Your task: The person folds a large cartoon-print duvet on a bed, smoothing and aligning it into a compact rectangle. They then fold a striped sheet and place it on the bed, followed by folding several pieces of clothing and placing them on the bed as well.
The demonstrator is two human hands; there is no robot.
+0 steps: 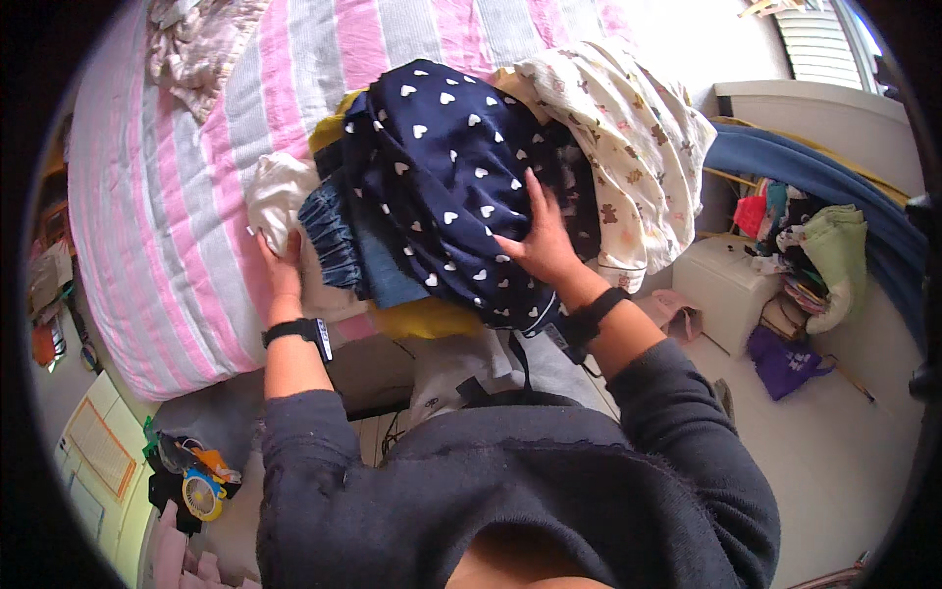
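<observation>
Clothes lie heaped at the edge of a bed with a pink, grey and white striped cover (235, 169). On top is a navy garment with white hearts (456, 162); my right hand (544, 239) rests on its right side, fingers spread. My left hand (283, 269) touches the lower end of a crumpled white cloth (278, 193) at the heap's left; whether it grips the cloth is unclear. Between them lies gathered blue denim (329, 235), with yellow fabric (427, 318) beneath. A cream garment with a small bear print (633, 147) drapes over the right side.
A patterned cloth (202, 55) lies at the bed's far left. To the right stand a white box-like cabinet (710, 291), a pile of clothes with a green one (839, 250), and a purple bag (784, 364) on the floor. A small yellow-and-blue fan (202, 495) is at lower left.
</observation>
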